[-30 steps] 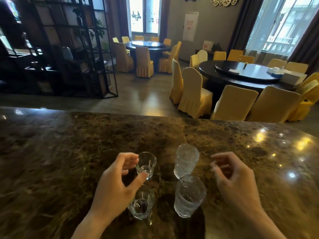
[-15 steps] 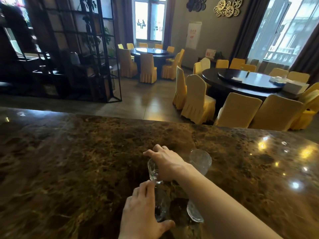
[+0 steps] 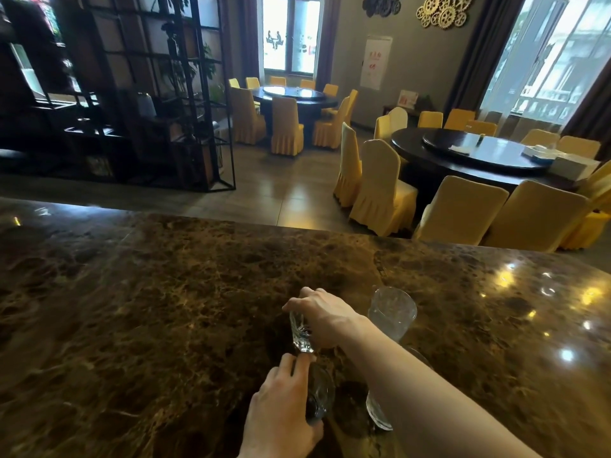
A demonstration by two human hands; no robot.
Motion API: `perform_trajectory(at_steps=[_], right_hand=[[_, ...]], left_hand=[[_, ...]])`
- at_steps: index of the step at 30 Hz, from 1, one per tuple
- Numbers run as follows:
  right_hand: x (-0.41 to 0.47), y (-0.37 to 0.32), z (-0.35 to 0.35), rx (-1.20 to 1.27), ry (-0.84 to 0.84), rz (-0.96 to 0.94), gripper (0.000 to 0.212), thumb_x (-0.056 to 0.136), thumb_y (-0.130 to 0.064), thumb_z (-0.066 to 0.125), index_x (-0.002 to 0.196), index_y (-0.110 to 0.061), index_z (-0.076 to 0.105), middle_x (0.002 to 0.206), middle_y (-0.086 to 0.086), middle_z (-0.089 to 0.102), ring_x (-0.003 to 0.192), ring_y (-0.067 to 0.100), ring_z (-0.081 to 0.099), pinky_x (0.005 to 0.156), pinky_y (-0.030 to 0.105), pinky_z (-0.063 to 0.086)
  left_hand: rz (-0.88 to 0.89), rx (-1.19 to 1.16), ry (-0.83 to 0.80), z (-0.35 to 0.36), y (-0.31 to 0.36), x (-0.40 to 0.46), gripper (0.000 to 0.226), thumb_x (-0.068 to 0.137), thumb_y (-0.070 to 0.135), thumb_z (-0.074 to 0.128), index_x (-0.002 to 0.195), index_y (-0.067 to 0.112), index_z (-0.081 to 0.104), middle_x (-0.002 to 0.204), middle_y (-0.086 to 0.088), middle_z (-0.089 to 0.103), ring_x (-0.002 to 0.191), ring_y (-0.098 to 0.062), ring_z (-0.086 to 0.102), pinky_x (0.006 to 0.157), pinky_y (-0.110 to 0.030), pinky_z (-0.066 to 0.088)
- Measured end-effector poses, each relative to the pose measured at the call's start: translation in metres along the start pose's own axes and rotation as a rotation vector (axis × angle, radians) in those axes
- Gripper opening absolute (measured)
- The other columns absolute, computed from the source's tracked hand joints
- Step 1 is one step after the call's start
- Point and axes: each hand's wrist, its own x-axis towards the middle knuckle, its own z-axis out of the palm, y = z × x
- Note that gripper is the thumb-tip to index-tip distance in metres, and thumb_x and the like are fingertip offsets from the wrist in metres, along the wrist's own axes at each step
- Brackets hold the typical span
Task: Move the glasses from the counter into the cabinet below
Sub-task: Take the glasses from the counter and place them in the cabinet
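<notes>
Dark brown marble bench (image 3: 139,309), polished, fills the lower half of the view; lamp glare on its surface at 3 o'clock. Beyond its far edge, a dining room: round dark table (image 3: 476,160) at 2 o'clock ringed by yellow-covered chairs (image 3: 383,190), a second round table (image 3: 294,97) at 12 o'clock, black metal shelf unit (image 3: 148,94) at 10 o'clock.

Four clear glasses stand grouped on the bench at 5 to 6 o'clock, close to the near edge.

Right forearm crosses in from 4 o'clock and reaches leftward over the group. Right hand (image 3: 325,317) comes down from above on the far small glass (image 3: 301,332), fingers curled over its rim and closed around it; its thick faceted base shows below the fingers. Cannot tell whether the base is on the bench or just off it.

Left hand (image 3: 284,408) enters from 6 o'clock, wrapped around the near small glass (image 3: 319,395), thumb low at the near side, fingertips over the far side of the rim. That glass sits just behind the far small glass's base, almost touching.

Far tall glass (image 3: 391,312) stands upright and free, just right of the right wrist. Near tall glass (image 3: 377,414) mostly hidden under the right forearm; only its lower part shows.
</notes>
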Motion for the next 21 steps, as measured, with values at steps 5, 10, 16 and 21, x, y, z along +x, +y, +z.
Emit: perform_trajectory(at_steps=[5, 10, 16, 21], right_hand=[[-0.003, 0.001, 0.003, 0.014, 0.056, 0.004, 0.083, 0.070, -0.014, 0.086, 0.141, -0.032, 0.046, 0.121, 0.004, 0.050, 0.109, 0.025, 0.051, 0.081, 0.037, 0.055], [-0.019, -0.003, 0.002, 0.063, 0.115, 0.039, 0.082, 0.069, -0.015, 0.086, 0.139, -0.035, 0.047, 0.120, 0.002, 0.050, 0.109, 0.024, 0.049, 0.078, 0.034, 0.053], [-0.052, -0.011, -0.015, 0.093, 0.197, 0.062, 0.085, 0.068, -0.018, 0.087, 0.140, -0.036, 0.046, 0.123, 0.001, 0.050, 0.112, 0.023, 0.049, 0.081, 0.035, 0.053], [-0.086, -0.022, -0.030, 0.073, 0.237, 0.063, 0.090, 0.065, -0.022, 0.089, 0.142, -0.039, 0.044, 0.123, -0.001, 0.051, 0.113, 0.021, 0.049, 0.085, 0.038, 0.055]], left_hand=[[0.020, -0.002, 0.025, -0.002, 0.000, -0.001, 0.088, 0.070, 0.044, 0.081, 0.140, 0.043, 0.026, 0.133, 0.019, 0.039, 0.126, -0.009, 0.044, 0.103, -0.033, 0.048], [0.048, -0.013, 0.041, -0.007, 0.000, -0.013, 0.088, 0.069, 0.047, 0.080, 0.139, 0.045, 0.026, 0.133, 0.022, 0.037, 0.127, -0.005, 0.042, 0.106, -0.032, 0.044], [0.128, -0.026, 0.072, -0.022, 0.002, -0.038, 0.088, 0.068, 0.051, 0.080, 0.136, 0.050, 0.025, 0.131, 0.029, 0.036, 0.125, 0.002, 0.041, 0.108, -0.024, 0.040], [0.176, -0.035, 0.083, -0.035, 0.005, -0.059, 0.086, 0.066, 0.055, 0.078, 0.134, 0.052, 0.025, 0.125, 0.031, 0.037, 0.122, 0.004, 0.044, 0.108, -0.021, 0.040]])
